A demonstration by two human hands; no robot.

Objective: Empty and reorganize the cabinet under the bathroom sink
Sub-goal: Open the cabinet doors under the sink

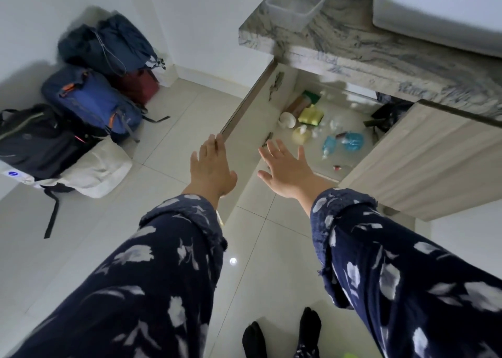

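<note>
The cabinet under the marble counter (353,56) stands with its left door (244,129) swung wide. On the cabinet floor lie a yellow sponge pack (311,114), a white cup (287,119), a pale round item (301,135), blue plastic bags (345,143) and a dark object (385,115) at the back. My left hand (212,167) is flat with fingers apart, fingertips at the open door's edge. My right hand (288,167) is spread, held in front of the cabinet opening, holding nothing.
A clear plastic tub (297,0) sits on the counter beside the white sink basin (440,9). The right cabinet door (423,162) is closed. Backpacks (89,99) and a white bag (97,170) pile in the left corner. My feet in dark socks (282,336) stand on pale floor tiles.
</note>
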